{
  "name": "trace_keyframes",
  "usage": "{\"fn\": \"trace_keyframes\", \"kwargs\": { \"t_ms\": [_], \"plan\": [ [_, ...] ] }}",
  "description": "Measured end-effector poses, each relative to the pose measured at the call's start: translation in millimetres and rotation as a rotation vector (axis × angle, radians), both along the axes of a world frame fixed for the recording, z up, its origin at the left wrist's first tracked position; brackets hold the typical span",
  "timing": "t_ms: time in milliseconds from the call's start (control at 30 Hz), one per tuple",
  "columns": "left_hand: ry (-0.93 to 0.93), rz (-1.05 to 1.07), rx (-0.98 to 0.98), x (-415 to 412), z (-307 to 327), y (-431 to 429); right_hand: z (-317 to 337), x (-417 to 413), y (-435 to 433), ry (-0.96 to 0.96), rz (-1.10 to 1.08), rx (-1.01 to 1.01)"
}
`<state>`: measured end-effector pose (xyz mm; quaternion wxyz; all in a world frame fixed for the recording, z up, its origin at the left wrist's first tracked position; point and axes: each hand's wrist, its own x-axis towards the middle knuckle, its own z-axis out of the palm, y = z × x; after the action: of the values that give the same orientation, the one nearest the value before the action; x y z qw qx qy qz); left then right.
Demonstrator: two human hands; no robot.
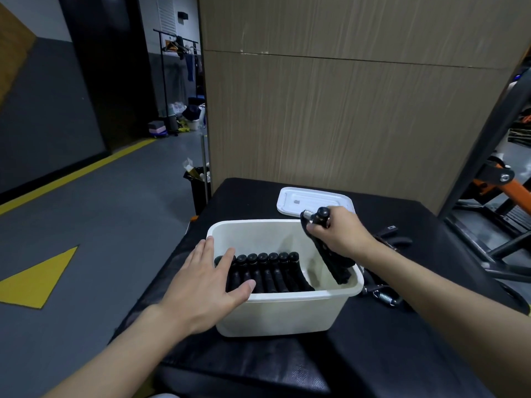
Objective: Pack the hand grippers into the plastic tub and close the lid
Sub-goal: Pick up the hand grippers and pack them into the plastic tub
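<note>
Tub (287, 297) holds grippers (267, 272); right hand (339, 234) grips another gripper (330, 259).

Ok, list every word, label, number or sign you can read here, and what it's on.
No text here can be read.
Lid: small grey mark, too small to read.
Far wall sheet: blurred, unreadable.
Floor: yellow triangle and yellow stripe, no words.

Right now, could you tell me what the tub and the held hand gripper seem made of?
Tub: probably plastic, white, smooth, faintly glossy thin walls. Hand gripper: black matte handles, plastic or rubber, hard to tell; its shiny coiled spring looks like metal.
</note>
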<state>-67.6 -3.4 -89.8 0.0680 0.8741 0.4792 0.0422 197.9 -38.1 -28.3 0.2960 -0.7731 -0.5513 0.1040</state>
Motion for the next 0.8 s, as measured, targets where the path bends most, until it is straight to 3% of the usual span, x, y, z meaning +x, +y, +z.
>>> {"fn": "trace_keyframes", "kwargs": {
  "t_ms": [267,433,633,800],
  "plan": [
    [0.019,0.001,0.01,1,-1,2,-36,-11,29,-0.268,-0.017,-0.376],
    [0.009,-0.003,0.017,1,-1,1,-52,-12,39,-0.091,-0.061,-0.571],
    [0.007,-0.007,0.015,1,-3,3,-62,-7,36,0.173,-0.079,-0.618],
    [0.007,-0.004,0.016,1,-3,2,-66,-7,37,0.143,-0.06,-0.586]
  ]
}}
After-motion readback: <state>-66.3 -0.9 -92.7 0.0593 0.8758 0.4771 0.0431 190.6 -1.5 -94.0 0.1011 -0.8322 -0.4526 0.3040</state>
